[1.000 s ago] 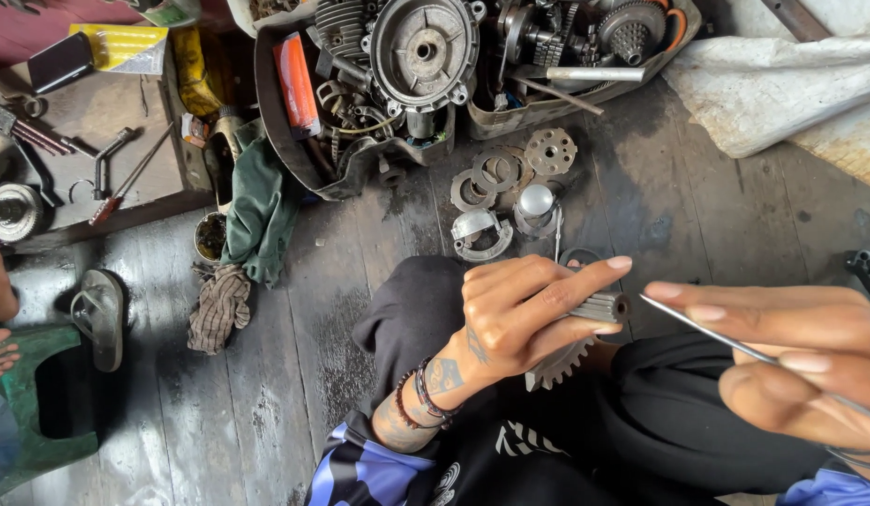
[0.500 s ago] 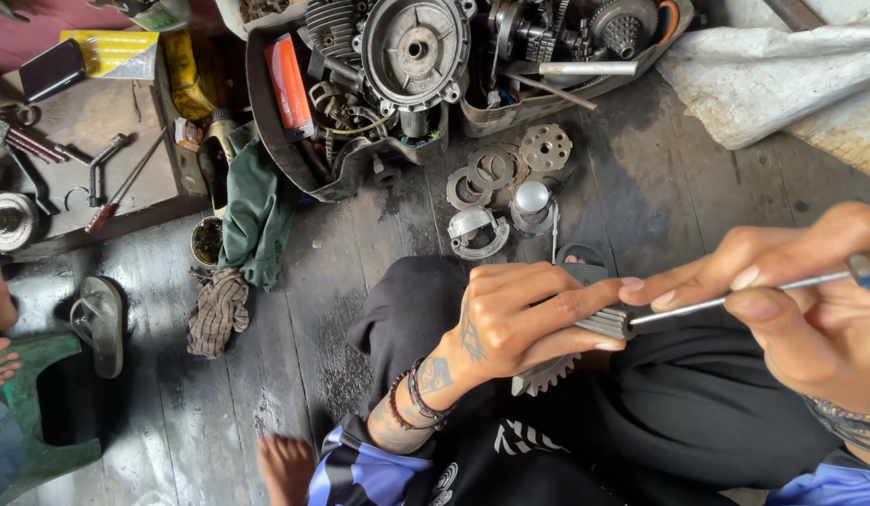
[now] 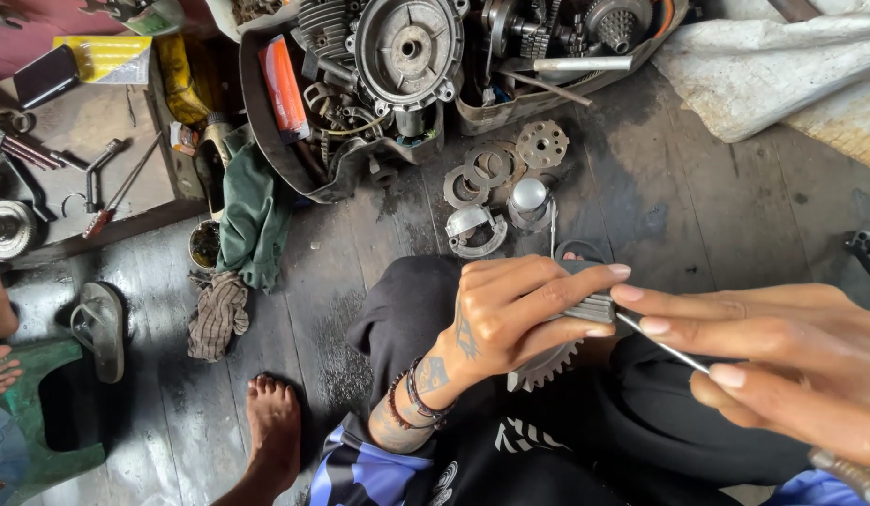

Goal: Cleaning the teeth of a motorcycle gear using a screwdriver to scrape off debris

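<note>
My left hand is clenched around a toothed gear part, fingers wrapped over its ribbed hub and thumb beneath, so the teeth stick out below my palm and the hub's open end faces my other hand. I judge that grip is there to keep the piece from turning while it is being worked. It sits over my lap, close to my body, which steadies it against my leg.

My right hand pinches a thin metal rod between thumb and fingertips, like a pen; its tip meets the hub just beside my left fingertips. The light pinch looks chosen for fine control rather than force. Whether the tip goes into the hub I cannot tell.

Beyond my left knuckles, on the dark wooden floor, lie loose discs and rings and a shiny metal cup, kept within reach. Further off sits an engine casing in a tray of parts. Out past my left wrist lie a green cloth and a striped rag
</note>
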